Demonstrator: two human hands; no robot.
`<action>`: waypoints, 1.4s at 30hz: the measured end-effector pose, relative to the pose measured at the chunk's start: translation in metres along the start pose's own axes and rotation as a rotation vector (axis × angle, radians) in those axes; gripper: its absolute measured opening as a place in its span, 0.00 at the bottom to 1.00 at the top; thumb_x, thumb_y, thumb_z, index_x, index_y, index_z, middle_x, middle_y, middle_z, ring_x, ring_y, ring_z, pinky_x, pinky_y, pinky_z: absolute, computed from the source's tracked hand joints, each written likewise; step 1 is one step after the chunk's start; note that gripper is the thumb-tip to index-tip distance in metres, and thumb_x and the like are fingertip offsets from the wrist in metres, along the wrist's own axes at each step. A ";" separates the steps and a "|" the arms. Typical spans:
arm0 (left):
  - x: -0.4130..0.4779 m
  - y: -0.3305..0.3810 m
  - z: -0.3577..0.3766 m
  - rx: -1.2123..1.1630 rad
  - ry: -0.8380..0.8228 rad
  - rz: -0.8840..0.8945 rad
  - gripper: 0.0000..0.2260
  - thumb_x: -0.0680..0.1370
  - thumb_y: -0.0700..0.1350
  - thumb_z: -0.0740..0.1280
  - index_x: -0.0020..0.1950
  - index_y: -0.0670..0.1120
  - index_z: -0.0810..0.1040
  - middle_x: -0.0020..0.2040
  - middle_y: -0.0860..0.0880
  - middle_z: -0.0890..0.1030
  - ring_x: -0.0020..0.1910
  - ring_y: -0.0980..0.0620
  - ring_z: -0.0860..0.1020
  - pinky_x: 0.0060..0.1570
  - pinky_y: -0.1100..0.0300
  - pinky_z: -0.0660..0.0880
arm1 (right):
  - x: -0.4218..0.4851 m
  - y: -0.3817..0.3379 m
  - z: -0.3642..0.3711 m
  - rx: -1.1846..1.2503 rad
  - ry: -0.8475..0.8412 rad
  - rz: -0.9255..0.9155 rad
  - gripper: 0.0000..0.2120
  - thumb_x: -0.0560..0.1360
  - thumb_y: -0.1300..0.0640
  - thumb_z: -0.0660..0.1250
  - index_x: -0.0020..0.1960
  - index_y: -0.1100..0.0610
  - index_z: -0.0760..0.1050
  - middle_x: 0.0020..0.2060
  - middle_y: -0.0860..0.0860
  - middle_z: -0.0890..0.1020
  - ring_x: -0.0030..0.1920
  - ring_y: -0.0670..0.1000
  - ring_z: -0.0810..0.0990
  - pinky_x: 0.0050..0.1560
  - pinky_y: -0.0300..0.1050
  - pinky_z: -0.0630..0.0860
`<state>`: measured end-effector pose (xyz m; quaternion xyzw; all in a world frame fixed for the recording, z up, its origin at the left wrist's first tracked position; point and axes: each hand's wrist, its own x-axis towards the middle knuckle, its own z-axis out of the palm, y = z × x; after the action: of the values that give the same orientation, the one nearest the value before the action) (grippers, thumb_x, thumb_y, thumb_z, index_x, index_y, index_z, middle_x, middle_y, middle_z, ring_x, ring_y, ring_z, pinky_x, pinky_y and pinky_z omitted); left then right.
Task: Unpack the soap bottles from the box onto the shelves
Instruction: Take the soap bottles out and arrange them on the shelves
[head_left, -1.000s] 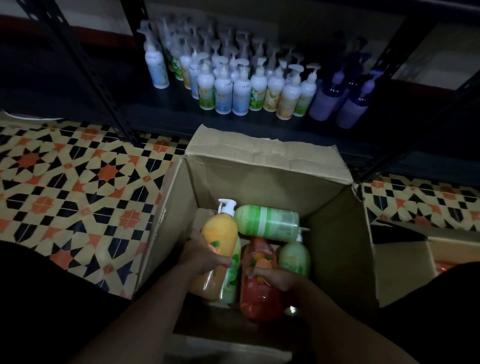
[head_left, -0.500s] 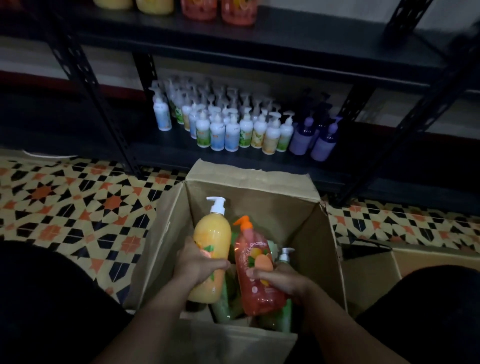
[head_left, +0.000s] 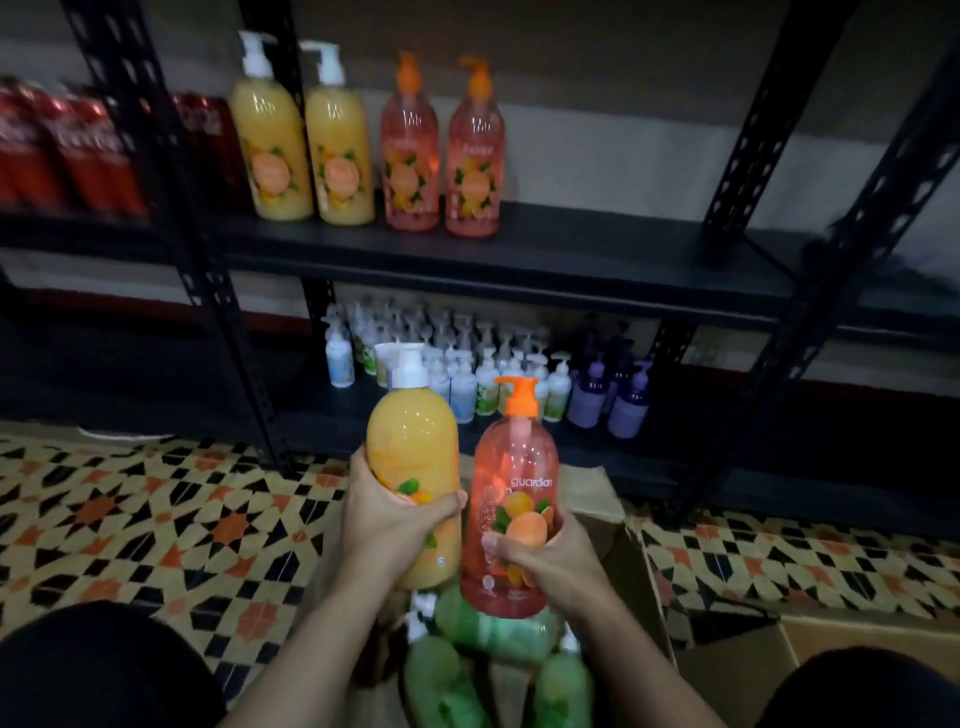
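Head view: a yellow bottle (head_left: 410, 447) is held upright in the left hand (head_left: 392, 525), whose fingers (head_left: 358, 470) are wrapped round its lower body; a pink bottle (head_left: 511, 467) is held upright in the right hand (head_left: 553, 564), the thumb laid across the label. The two are carried side by side, nearly touching, above the box (head_left: 641, 577) and in front of the shelves; neither is set down yet.

On the upper shelf (head_left: 597, 249), toward its left end and near the front edge, a yellow pair (head_left: 270, 145) and a pink pair (head_left: 410, 156) are stood in one row. These match the held bottles, so the spot beside them is judged to be where the two are bound. The lower shelf (head_left: 675, 460) is crowded with small bottles (head_left: 485, 384), white-capped at its middle and purple toward its right.

In the box, below the hands, at least three green bottles (head_left: 493, 631) are seen lying on their sides; what lies under them is hidden by the arms. The task is therefore judged partly done: four large bottles shelved, two in transit, the green ones yet to be lifted; a second box (head_left: 841, 639) is seen at the right, its contents not shown.
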<state>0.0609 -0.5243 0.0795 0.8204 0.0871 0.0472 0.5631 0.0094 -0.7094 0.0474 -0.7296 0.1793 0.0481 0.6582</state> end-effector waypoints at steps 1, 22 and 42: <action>0.005 0.012 -0.003 -0.007 0.024 0.042 0.50 0.55 0.55 0.83 0.72 0.51 0.62 0.61 0.48 0.74 0.60 0.45 0.74 0.59 0.46 0.73 | 0.005 -0.015 0.002 -0.009 0.027 -0.056 0.35 0.56 0.50 0.85 0.59 0.49 0.74 0.48 0.49 0.86 0.46 0.46 0.86 0.50 0.47 0.82; 0.178 0.201 -0.040 -0.153 0.290 0.521 0.55 0.60 0.55 0.82 0.78 0.51 0.53 0.73 0.49 0.63 0.72 0.48 0.62 0.67 0.52 0.65 | 0.138 -0.268 0.027 -0.028 0.265 -0.695 0.43 0.55 0.49 0.85 0.64 0.44 0.67 0.51 0.43 0.81 0.49 0.42 0.82 0.49 0.44 0.81; 0.352 0.184 -0.018 -0.111 0.443 0.404 0.55 0.61 0.52 0.82 0.78 0.47 0.50 0.75 0.45 0.61 0.73 0.44 0.61 0.69 0.46 0.63 | 0.255 -0.296 0.029 -0.068 0.345 -0.784 0.46 0.55 0.48 0.85 0.68 0.47 0.67 0.55 0.44 0.80 0.54 0.44 0.80 0.57 0.45 0.78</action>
<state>0.4193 -0.5035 0.2507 0.7590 0.0400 0.3406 0.5534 0.3483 -0.7108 0.2450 -0.7612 -0.0057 -0.3224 0.5628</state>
